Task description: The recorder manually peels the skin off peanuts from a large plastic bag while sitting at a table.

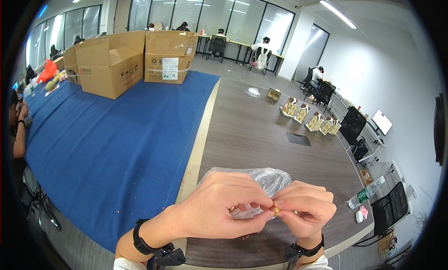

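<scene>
- Two bare hands meet low in the view, over the near edge of a grey-brown wooden table (261,130).
- Between them lies a crumpled clear plastic bag (266,179), partly hidden behind the knuckles; what is inside it cannot be made out.
- The left hand (219,207) has its fingers curled in, pinching something small at the fingertips; what sits in that pinch is mostly hidden.
- The right hand (305,207) is curled too, with thumb and forefinger closed on a small tan piece (276,210) just where the two hands touch.
- That piece is too small to tell which way it points or how its long axis runs.
- Farther back on the left, two open cardboard boxes (135,60) stand on a blue cloth (116,139) covering that part of the table; their contents are not visible.
- A row of small model houses (310,118) stands on the bare wood to the right, with a flat dark pad (298,139) near them.
- A plastic water bottle (366,193) lies at the right edge of the table.
- People sit at desks along the glass wall at the back of the room.
</scene>
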Motion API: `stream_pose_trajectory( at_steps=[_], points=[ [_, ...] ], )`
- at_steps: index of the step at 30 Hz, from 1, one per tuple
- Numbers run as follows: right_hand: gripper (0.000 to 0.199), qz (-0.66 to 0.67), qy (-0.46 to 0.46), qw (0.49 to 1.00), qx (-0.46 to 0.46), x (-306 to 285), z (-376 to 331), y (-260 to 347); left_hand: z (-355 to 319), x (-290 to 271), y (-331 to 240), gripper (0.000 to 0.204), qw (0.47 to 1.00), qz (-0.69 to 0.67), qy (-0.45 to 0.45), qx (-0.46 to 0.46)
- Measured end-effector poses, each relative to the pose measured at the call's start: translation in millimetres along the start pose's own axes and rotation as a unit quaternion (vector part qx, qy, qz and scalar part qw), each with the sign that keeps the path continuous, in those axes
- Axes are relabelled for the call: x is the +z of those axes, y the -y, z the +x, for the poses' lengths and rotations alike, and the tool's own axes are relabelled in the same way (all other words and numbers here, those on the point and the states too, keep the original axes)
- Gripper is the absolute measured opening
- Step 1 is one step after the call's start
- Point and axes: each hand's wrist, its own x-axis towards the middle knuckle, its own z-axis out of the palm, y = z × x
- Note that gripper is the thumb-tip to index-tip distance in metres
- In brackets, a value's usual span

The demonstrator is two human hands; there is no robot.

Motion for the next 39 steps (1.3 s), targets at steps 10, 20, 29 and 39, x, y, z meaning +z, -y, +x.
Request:
stream_pose_trajectory(
  at_steps=[10, 20, 29, 39],
  points=[
    [0.02, -0.024, 0.017, 0.999, -0.012, -0.4, -0.5, -1.7, -0.5, 2.0, 4.5, 0.011, 0.999, 0.017, -0.012, 0.027],
    [0.022, -0.019, 0.009, 1.0, -0.012, 1.1, -0.7, -1.7, -0.2, 2.2, 3.0, 0.012, 0.999, 0.026, -0.009, 0.022],
    [0.022, -0.011, 0.007, 1.0, -0.009, 0.7, -0.2, -2.5, -0.3, 1.2, 7.1, 0.015, 0.999, 0.03, -0.002, 0.043],
    [0.024, 0.003, 0.004, 0.999, -0.044, -0.3, 0.9, -4.8, -3.5, 5.9, 1.9, 0.012, 0.998, -0.044, -0.001, -0.035]
  ],
)
